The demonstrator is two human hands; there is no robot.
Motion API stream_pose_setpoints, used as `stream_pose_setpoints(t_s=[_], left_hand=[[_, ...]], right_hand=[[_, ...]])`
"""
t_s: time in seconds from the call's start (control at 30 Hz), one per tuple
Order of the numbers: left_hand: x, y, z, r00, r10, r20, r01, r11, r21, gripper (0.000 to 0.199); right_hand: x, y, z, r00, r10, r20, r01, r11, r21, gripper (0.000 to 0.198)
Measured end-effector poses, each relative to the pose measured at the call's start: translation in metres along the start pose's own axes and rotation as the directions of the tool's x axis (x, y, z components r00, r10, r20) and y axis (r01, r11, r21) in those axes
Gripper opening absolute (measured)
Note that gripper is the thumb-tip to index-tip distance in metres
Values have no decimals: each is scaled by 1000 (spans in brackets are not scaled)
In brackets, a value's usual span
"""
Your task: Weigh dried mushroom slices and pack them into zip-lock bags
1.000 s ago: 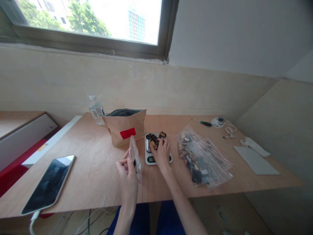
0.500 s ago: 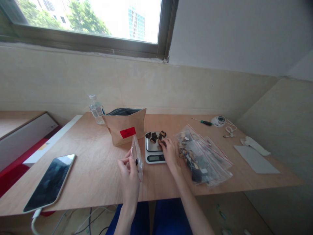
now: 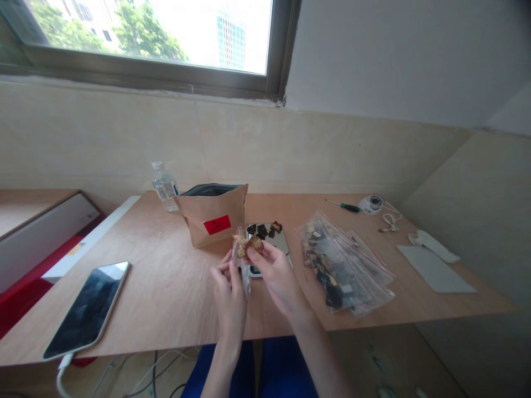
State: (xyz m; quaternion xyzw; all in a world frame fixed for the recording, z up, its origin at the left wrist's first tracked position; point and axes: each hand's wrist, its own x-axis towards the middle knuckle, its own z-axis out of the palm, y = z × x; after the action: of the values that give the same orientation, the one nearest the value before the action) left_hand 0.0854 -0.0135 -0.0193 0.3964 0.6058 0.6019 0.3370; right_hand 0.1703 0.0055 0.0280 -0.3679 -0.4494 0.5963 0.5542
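Note:
My left hand [image 3: 230, 293] pinches a small clear plastic bag [image 3: 248, 286], held upright in front of the scale. At the bag's top edge, my right hand [image 3: 279, 278] grips brown pieces that look like dried mushroom [image 3: 254, 244], with a pale ragged bit beside the bag's opening. Whether that bit is inside the bag I cannot tell. Behind the hands lies a kitchen scale [image 3: 283, 241], its display mostly hidden. Several dark dried pieces [image 3: 262, 229] rest on its plate. A brown paper pouch [image 3: 191, 218] with a red label stands open at the scale's left.
Several zip bags [image 3: 344, 265] with dark dried contents overlap on the right. Farther out are a screwdriver [image 3: 350, 208], a white camera [image 3: 370, 205] and a white card [image 3: 435, 271]. On the left lie a plugged-in phone [image 3: 89, 309] and a water bottle [image 3: 165, 188].
My right hand has lifted dried mushroom pieces off the scale and carried them left to the bag's mouth. My left hand has shifted slightly right with the bag.

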Motion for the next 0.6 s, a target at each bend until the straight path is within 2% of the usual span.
stream_pose_setpoints(t_s=[0.07,0.17,0.23,0.33,0.4,0.43,0.5,0.6], left_hand=[[-1,-1,0,1000,12,-15,-12,1000,4,22],[-3,-2,-1,999,-5,-52,6,1000,7,22],[-5,-3,-1,997,-38,-71,38,999,-2,23],[-7,-3,-1,995,-58,-84,57,998,-12,22],[-9,-2,-1,996,-47,-72,46,999,-15,20],[-9,-2,0,997,-37,-64,36,999,-17,19],[-10,-3,-1,999,-25,-48,24,1000,-20,18],[-8,-4,-3,997,-15,-76,13,1000,-22,19]], right_hand=[[-3,5,5,1000,17,9,-17,1000,-4,24],[-2,18,2,998,9,-64,-23,977,-210,19],[-1,26,-2,992,-42,-118,-13,902,-432,12],[-3,31,-5,985,-135,-110,22,723,-691,8],[-5,29,-3,986,-156,-57,57,640,-767,13],[-7,27,-2,988,-157,-11,91,624,-776,16],[-9,19,1,980,-156,125,196,637,-745,24],[-8,10,-1,935,-192,300,346,682,-645,35]])
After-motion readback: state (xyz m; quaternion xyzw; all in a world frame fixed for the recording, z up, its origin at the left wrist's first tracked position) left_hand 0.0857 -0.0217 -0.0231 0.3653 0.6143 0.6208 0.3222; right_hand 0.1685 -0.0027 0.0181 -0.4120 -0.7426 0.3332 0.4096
